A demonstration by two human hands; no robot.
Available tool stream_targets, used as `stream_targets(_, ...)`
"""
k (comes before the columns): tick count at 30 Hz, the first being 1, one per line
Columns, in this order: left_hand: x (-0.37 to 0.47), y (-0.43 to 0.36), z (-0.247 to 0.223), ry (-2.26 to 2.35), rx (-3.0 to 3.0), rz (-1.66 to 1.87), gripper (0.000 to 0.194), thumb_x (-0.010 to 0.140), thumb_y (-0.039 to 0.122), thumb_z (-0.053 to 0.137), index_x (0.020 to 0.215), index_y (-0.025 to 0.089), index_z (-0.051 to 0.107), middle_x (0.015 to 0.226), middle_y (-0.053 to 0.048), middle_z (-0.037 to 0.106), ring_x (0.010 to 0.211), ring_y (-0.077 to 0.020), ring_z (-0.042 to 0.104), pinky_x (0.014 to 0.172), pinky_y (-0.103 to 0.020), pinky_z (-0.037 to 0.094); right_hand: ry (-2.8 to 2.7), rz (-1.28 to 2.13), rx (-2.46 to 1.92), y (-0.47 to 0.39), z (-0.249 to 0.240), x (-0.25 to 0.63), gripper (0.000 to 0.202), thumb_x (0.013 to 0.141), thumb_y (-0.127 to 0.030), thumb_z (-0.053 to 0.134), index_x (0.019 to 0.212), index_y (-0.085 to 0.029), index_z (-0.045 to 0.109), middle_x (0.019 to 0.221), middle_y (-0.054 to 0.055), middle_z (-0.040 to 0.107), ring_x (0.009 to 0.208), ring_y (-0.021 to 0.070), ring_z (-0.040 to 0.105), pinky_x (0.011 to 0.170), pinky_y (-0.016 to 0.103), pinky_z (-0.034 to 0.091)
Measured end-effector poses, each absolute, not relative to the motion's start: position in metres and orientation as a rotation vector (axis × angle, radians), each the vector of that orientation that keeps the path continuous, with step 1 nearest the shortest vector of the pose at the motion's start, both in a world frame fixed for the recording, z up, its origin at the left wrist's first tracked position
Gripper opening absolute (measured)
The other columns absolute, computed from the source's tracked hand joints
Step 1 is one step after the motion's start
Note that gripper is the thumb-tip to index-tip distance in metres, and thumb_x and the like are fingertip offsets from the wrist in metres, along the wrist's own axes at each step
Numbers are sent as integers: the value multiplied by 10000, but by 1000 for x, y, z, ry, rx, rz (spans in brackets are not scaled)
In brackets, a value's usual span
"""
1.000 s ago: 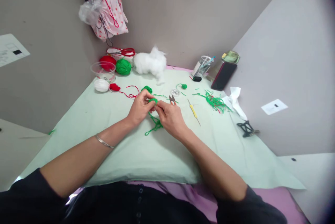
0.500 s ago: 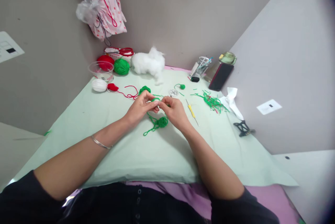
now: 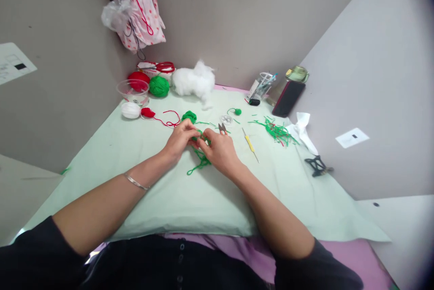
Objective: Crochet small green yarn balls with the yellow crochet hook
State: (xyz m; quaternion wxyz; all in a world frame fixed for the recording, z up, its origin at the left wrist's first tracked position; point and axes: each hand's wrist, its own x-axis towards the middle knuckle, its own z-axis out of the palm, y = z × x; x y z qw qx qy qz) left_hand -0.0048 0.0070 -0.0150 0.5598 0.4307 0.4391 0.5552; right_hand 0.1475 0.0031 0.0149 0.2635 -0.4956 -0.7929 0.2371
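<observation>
My left hand [image 3: 179, 140] is closed, its thumb and fingers pinching a small green yarn piece [image 3: 197, 136]. My right hand [image 3: 220, 149] meets it there, with thumb and index finger closed on the same piece; the fingers hide most of it. Just beyond my right hand, small thread snips [image 3: 223, 129] show their dark blades, their handles mostly covered. Below the hands a loose green yarn tangle [image 3: 200, 159] lies on the cloth, partly hidden by my right hand. Another green yarn bundle [image 3: 189, 116] sits right behind my left hand.
A yellow-handled crochet hook [image 3: 250, 143] lies to the right, near green yarn scraps [image 3: 276, 130]. Along the back are white stuffing [image 3: 193, 82], a green yarn ball [image 3: 159, 86], a clear tub [image 3: 133, 95], a plastic cup [image 3: 260, 87] and a phone [image 3: 289, 99].
My right hand has turned and shifted, covering more of the green tangle below. The snips' blades now show beyond it. White visible between the fingers earlier is now out of sight.
</observation>
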Motion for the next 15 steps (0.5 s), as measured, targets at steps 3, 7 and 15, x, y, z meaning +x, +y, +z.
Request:
stream_targets(3, -5, 4, -11, 987, 992, 1257, 214, 764, 196, 704, 772, 228, 493, 657, 36, 642, 560, -142, 649, 556, -278, 520, -2103, 673, -1342, 8, 17, 152, 221, 899, -307, 601, 705, -225, 537, 596, -44, 503, 589, 137, 419, 640, 277, 287)
stream_targets(7, -4, 1, -5, 926, 1004, 1223, 274, 804, 304, 759, 827, 218, 500, 745, 12, 685, 638, -139, 686, 632, -278, 544, -2026, 751, -1333, 16, 18, 160, 284, 918, -374, 566, 684, -220, 520, 585, -59, 455, 571, 120, 403, 594, 259, 299)
stream_targets(15, -3, 7, -12, 949, 1125, 1318, 271, 781, 282, 752, 851, 227, 495, 726, 39, 630, 586, -120, 598, 594, -272, 487, -2089, 796, -1218, 11, 21, 156, 258, 952, -292, 466, 748, -210, 601, 701, -7, 618, 656, 146, 515, 663, 266, 378)
